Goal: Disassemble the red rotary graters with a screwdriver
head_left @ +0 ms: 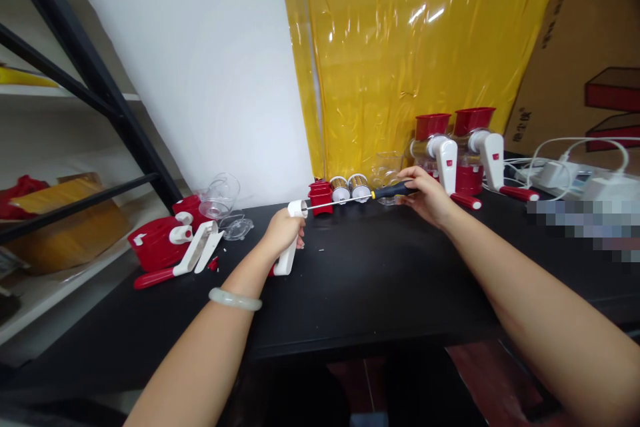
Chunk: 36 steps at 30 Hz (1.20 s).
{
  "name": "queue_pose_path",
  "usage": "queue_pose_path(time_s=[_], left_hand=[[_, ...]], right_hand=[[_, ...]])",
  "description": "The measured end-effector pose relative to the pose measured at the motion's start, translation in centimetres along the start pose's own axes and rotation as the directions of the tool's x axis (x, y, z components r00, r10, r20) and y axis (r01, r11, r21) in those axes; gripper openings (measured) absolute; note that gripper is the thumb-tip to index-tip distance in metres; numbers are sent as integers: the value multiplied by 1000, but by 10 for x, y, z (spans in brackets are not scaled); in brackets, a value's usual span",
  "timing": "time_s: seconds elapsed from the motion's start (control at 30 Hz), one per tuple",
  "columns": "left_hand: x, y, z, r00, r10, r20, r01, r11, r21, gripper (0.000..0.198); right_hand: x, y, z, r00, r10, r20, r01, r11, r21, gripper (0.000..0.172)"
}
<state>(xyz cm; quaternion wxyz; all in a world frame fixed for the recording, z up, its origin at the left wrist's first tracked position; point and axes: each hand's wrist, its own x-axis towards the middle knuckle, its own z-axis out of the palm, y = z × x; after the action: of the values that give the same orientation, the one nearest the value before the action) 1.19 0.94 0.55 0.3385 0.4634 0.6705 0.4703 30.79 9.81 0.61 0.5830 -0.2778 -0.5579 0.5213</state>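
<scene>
My left hand (284,235) is closed around a white crank handle (286,261), whose round socket end sticks out above my fingers. A bit of its red grip shows below the hand. My right hand (425,195) is closed on the dark grip of a long screwdriver (387,193) with a yellow collar. The screwdriver lies nearly level, and its thin shaft reaches left to the opening of the white socket; whether the tip touches anything inside is hidden. Behind the shaft stand a red plastic part (320,195) and two drum graters (349,188).
Two assembled red and white rotary graters (470,153) stand at the back right, near white chargers and cables (565,170). On the left lie red housings (157,243), clear plastic parts (227,210) and another crank handle (187,260). A black shelf frame (100,93) borders the left side.
</scene>
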Motion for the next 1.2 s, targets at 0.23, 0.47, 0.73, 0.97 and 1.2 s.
queue_pose_path(time_s=[0.23,0.47,0.73,0.97,1.2], left_hand=[[-1,1,0,1000,0,1,0,1000,-3,14],[-2,2,1,1000,-2,5,2,1000,-2,15],[-9,4,5,999,41,35,-42,998,39,14],[-5,5,3,1000,16,26,-17,1000,8,15],[-10,4,7,998,46,44,-48,998,41,14]], right_hand=[[-2,-4,3,1000,1,23,-1,1000,-23,37],[4,8,3,994,-59,-91,49,992,-113,34],[-2,-5,1,999,-44,-1,43,987,152,23],[6,6,0,987,-12,-160,-17,984,-176,32],[-3,-8,0,996,-81,-23,83,981,177,29]])
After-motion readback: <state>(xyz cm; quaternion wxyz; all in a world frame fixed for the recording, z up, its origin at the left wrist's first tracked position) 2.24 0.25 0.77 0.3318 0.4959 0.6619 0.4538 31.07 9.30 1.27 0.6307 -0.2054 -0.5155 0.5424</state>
